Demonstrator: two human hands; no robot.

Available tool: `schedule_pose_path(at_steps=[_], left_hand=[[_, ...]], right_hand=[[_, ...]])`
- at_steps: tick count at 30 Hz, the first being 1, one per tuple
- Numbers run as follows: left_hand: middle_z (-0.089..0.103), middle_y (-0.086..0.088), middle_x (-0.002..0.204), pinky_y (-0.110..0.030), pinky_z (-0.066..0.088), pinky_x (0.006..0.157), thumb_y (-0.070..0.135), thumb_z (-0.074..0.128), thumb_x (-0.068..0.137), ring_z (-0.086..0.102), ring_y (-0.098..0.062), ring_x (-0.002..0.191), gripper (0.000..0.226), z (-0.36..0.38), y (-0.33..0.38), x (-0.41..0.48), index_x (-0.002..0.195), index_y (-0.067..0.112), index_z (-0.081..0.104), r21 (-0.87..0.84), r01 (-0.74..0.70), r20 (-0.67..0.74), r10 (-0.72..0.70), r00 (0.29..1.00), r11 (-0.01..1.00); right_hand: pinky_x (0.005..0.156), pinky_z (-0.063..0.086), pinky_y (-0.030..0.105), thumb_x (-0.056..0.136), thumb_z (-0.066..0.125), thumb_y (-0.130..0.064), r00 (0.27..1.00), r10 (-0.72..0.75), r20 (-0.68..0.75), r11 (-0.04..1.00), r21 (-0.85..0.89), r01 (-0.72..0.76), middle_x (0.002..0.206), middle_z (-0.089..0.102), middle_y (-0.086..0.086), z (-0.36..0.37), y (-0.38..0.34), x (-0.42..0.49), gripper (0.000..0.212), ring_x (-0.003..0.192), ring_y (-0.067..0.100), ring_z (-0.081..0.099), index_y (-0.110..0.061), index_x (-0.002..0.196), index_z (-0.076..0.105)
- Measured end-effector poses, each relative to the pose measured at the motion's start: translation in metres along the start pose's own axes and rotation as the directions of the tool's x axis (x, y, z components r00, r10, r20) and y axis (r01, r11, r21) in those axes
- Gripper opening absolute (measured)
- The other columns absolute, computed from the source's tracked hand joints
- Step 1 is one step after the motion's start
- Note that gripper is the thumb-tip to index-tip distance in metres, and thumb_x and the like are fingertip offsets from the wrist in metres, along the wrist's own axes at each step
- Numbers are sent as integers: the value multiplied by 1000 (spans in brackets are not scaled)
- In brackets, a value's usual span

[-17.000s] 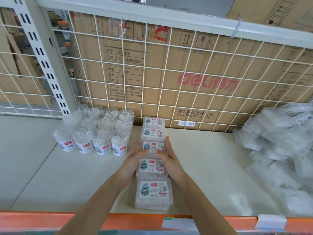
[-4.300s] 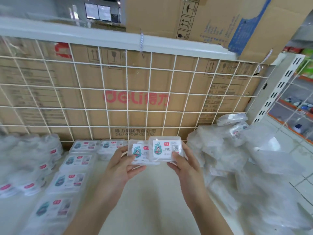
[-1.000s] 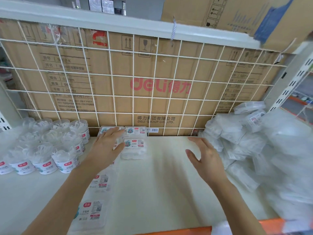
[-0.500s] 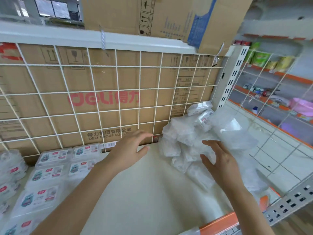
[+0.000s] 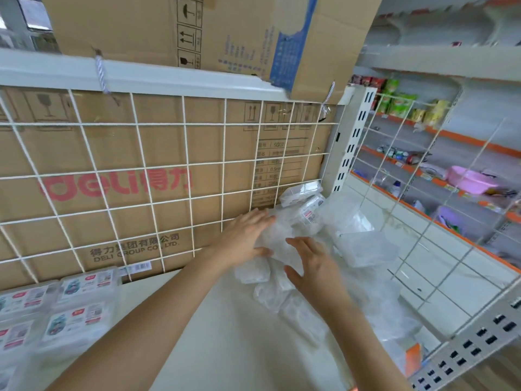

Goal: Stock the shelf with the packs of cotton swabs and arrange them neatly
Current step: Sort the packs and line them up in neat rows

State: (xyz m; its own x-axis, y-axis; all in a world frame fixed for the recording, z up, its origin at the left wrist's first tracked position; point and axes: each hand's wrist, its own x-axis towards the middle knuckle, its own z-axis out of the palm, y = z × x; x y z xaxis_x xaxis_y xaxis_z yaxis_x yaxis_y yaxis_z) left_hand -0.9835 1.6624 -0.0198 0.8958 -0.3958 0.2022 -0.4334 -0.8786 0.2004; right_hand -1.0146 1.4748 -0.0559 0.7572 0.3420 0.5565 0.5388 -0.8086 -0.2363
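Fingers (image 5: 303,245) of the right hand (image 5: 317,268) are spread and nearly straight, holding nothing; they are over the heap of loose packs (image 5: 363,249) at centre right of the frame, and whether they touch it is not clear. Just to the left, the left hand (image 5: 242,241) lies with its fingers (image 5: 260,218) straight and flat on the top of the same heap, thumb stretched aside, gripping nothing; both forearms come from the lower edge over the pale shelf board (image 5: 225,348). At lower left the labelled packs (image 5: 79,320) lie flat in two rows, side by side, labels up; the heap, in clear wrap and tumbled, fills the right end of the board. Behind stands the white wire grid (image 5: 186,165); behind it a brown cardboard box (image 5: 112,215) with red print; on top, at the upper centre, another carton (image 5: 225,32); at far right, blurred store shelves (image 5: 451,153) with orange edges.
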Motion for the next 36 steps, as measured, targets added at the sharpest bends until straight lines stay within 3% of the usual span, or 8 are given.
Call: schedule_pose_path(at_steps=[7, 10, 16, 19, 23, 28, 33, 36], left_hand=[[29, -2, 153, -20, 9, 113, 39, 63, 86, 22, -17, 143, 67, 9, -15, 5, 143, 17, 36, -98, -100, -88, 91, 992, 990], [50, -11, 138, -27, 26, 110, 41, 53, 88, 44, -25, 131, 56, 11, -20, 0, 133, 9, 51, -174, -141, -187, 108, 976, 975], [62, 5, 121, 0, 35, 86, 44, 51, 89, 56, -2, 107, 46, -5, -22, -22, 126, 17, 58, -449, -79, -392, -117, 913, 890], [65, 8, 111, -9, 46, 79, 29, 59, 91, 64, -2, 99, 27, -15, -21, -36, 117, 27, 56, -650, -47, -402, -291, 868, 759], [71, 6, 100, -16, 50, 79, 25, 56, 88, 66, -5, 95, 25, -29, -25, -53, 110, 14, 61, -789, -83, -397, -401, 826, 609], [73, 2, 86, -19, 55, 69, 10, 48, 96, 70, -13, 83, 16, -44, -17, -76, 102, 10, 63, -967, -107, -228, -600, 767, 230], [71, -11, 99, -27, 58, 72, 18, 51, 95, 71, -21, 87, 20, -53, -20, -105, 107, 4, 60, -996, -87, -32, -745, 667, -35], [69, -15, 102, -27, 59, 68, 16, 47, 97, 71, -22, 83, 18, -57, -20, -125, 105, 4, 58, -989, -83, 41, -772, 634, -121]], right_hand=[[61, 51, 28, 41, 93, -21, 998, 10, -57, 995, -102, -16, 87, 62, -2, 11, 0, 9, 57, 73, 22, 63, -17, 88, 60], [59, 49, 30, 36, 94, -29, 997, 8, -75, 984, -176, -21, 85, 61, -3, 13, -1, 10, 60, 69, 21, 62, -19, 86, 60], [58, 49, 31, 37, 92, -22, 987, 20, -158, 973, -224, -55, 80, 60, -2, 16, -4, 14, 54, 64, 22, 61, -18, 83, 64], [58, 49, 30, 46, 89, -15, 979, 10, -206, 984, -170, -46, 82, 63, 0, 14, -5, 13, 45, 66, 23, 62, -15, 85, 67], [58, 44, 23, 64, 80, -13, 958, -26, -285, 997, -71, 6, 86, 67, 0, 3, -7, 14, 31, 71, 23, 63, -12, 92, 69], [67, 36, 10, 77, 57, -34, 935, 57, -350, 989, 150, -4, 82, 66, -2, -14, -20, 19, 31, 78, 9, 53, -10, 94, 68], [64, 47, 15, 77, 59, -45, 905, 400, -144, 702, 683, -201, 71, 63, -11, -24, -49, 20, 26, 69, 5, 61, -21, 85, 62], [64, 53, 28, 85, 64, -22, 872, 489, -4, 448, 859, -247, 80, 68, -4, -21, -67, 18, 10, 75, 13, 66, -14, 91, 64]])
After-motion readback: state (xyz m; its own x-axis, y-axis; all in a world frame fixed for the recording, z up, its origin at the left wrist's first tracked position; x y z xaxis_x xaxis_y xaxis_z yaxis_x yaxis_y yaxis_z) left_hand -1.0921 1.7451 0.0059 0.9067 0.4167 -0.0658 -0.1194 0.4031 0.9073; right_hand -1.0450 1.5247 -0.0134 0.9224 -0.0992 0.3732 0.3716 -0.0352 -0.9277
